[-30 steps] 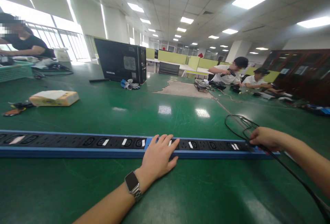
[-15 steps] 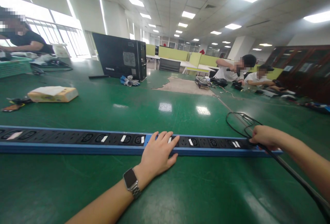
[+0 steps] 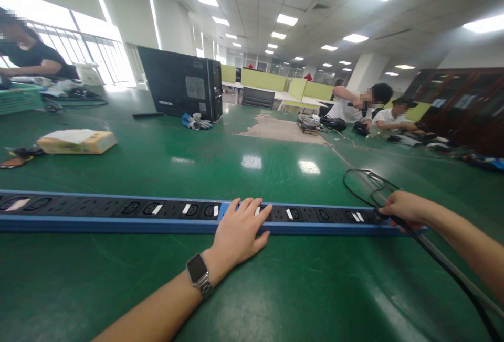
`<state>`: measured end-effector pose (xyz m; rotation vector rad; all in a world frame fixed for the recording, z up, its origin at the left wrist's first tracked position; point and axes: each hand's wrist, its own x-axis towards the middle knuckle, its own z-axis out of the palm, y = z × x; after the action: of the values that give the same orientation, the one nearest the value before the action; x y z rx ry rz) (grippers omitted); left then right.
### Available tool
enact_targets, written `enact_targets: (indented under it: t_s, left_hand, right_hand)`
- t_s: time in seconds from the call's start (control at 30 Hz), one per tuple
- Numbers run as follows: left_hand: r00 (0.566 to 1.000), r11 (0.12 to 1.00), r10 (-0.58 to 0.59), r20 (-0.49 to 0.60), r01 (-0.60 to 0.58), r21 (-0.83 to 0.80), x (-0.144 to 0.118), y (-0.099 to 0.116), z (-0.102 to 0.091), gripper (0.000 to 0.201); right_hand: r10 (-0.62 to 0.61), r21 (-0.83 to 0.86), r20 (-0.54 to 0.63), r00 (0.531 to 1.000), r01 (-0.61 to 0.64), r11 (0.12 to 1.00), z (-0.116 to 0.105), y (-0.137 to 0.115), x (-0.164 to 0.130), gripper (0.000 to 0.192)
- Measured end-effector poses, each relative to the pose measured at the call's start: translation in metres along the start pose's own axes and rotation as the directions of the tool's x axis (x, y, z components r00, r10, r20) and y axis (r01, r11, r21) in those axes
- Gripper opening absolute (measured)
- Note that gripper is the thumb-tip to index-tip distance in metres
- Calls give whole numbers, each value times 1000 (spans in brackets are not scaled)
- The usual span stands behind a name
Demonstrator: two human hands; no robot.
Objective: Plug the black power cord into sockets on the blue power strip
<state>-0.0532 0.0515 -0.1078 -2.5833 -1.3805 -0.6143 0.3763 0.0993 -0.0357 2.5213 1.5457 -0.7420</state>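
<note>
A long blue power strip [image 3: 118, 216] lies flat across the green counter [image 3: 275, 289], running from the left edge of view to the right hand. Its black face carries a row of sockets and several small white labels.

The left hand [image 3: 238, 234] lies palm down on the strip near its middle, fingers spread and resting on the socket face; its grip is apart, clamped on nothing. A watch [image 3: 198, 275] is on that wrist.

The right hand [image 3: 401, 208] is at the strip's right end, fingers curled together on the black cable [image 3: 444, 271] where it meets the strip. The cable runs toward the lower right corner, and a loop of it lies on the counter just behind the hand.

Further back on the counter: a flat yellowish box [image 3: 76, 141] at left, a black computer case [image 3: 179, 90] standing upright, gloves [image 3: 196, 120] beside it. Other people are at work at far left and at right rear.
</note>
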Motion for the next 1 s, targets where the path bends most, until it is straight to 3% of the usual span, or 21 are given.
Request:
enact_targets:
  t_s: [0.23,0.47,0.83,1.0]
  left_hand:
    - [1000,1000,8,-10,-8,8,-1,0,0,52]
    - [1000,1000,2,-1,-2,7,0,1,0,53]
    - [1000,1000,2,-8,-2,12,-1,1,0,53]
    - [1000,1000,-2,-1,2,5,0,1,0,53]
  right_hand:
    - [46,-45,11,999,-45,998,-2,-2,0,25]
    - [-32,-193,-25,999,27,981,1,-9,3,19]
    - [-139,-287,-82,987,110,951,7,-2,2,24]
    - [-64,-290,-111,992,29,957,-16,-7,-11,21]
